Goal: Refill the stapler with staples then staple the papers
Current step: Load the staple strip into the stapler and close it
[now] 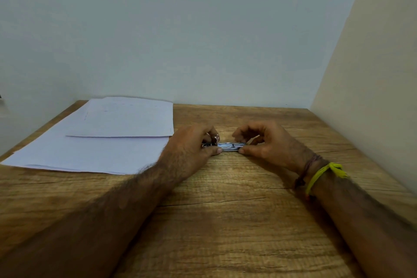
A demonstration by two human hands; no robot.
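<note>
The small metal stapler (228, 146) lies on the table (225, 221) with its long axis running left to right, the left hand (194, 144) pinching one end and the right hand (264, 142) the other, papers (101, 137) just beside the left.

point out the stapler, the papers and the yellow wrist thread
stapler (230, 146), head view, on the metal middle showing between the hands
papers (101, 146), head view, on the lower sheet's bare face
yellow wrist thread (320, 175), head view, on the band across the right wrist
</note>
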